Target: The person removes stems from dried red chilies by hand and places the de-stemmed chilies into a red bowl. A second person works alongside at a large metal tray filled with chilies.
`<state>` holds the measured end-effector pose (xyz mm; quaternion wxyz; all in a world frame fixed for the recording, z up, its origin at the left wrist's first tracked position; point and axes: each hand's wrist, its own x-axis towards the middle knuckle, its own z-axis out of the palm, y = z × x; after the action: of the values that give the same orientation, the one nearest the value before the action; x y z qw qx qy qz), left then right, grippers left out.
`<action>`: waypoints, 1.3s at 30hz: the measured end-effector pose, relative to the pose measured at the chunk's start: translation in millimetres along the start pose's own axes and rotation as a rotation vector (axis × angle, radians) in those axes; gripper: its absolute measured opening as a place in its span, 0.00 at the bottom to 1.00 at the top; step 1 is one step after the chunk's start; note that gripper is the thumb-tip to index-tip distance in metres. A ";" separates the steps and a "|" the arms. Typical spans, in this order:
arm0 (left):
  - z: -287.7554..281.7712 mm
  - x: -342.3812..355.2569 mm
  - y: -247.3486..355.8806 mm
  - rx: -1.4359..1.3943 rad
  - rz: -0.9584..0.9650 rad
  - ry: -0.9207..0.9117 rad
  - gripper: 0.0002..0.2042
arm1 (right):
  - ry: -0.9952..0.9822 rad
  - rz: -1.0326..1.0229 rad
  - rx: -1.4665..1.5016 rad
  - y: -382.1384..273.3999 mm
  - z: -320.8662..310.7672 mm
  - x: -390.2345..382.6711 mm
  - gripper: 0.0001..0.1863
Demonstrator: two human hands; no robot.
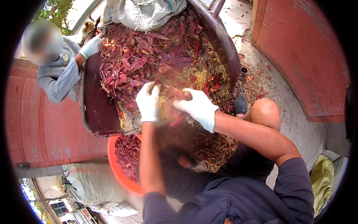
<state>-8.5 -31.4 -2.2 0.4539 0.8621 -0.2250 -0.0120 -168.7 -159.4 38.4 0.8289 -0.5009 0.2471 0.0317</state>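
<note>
Both of my hands wear white gloves and meet over a heap of dried red chili peppers [130, 63] in a dark red metal cart [99, 108]. My left hand [148, 100] is closed, its fingertips pinching a dried chili pepper [172, 90] that stretches toward the other hand. Thumb and fingers of my right hand [199, 107] are pressed together at the pepper's other end, blurred by dust or motion. Pale yellow seeds [199, 76] and broken bits lie among the pods around my hands.
An orange basin [113, 153] of dried chilies stands below the cart, left of my left forearm. A white woven sack [143, 15] lies on the heap's far end. Across at far left, a co-worker's gloved hand [92, 46] touches the heap. Stems and scraps [214, 151] lie near my legs.
</note>
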 end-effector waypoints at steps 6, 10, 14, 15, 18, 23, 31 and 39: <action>-18.7 -77.0 71.4 -0.349 -0.214 -0.146 0.08 | 0.057 -0.151 -0.110 13.9 -1.2 10.2 0.14; -35.0 -84.5 79.3 -0.449 -0.280 -0.212 0.08 | -0.075 -0.216 -0.146 14.6 -0.6 7.2 0.16; -35.0 -88.8 74.4 -0.405 -0.277 -0.186 0.08 | -0.155 -0.213 -0.173 12.8 1.8 1.9 0.17; -33.7 -88.7 71.6 -0.391 -0.246 -0.165 0.08 | -0.153 -0.201 -0.168 14.8 4.1 2.6 0.17; -32.5 -91.2 63.2 -0.390 -0.199 -0.070 0.09 | -0.130 -0.174 -0.192 15.0 10.6 5.5 0.16; -42.7 -86.9 31.8 -0.243 -0.178 -0.050 0.11 | -0.086 -0.204 -0.165 17.2 24.3 14.2 0.13; -56.6 -88.7 -5.5 -0.215 -0.184 -0.049 0.11 | 0.114 -0.427 -0.149 -13.7 35.5 13.8 0.12; -36.2 -111.8 -29.9 0.036 0.057 -0.058 0.11 | -0.626 -0.637 -0.657 20.4 207.5 -27.1 0.40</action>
<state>-89.5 55.9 -25.0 0.4316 0.8627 -0.2628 -0.0199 -120.1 31.5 111.8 0.6313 -0.7498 -0.1979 0.0022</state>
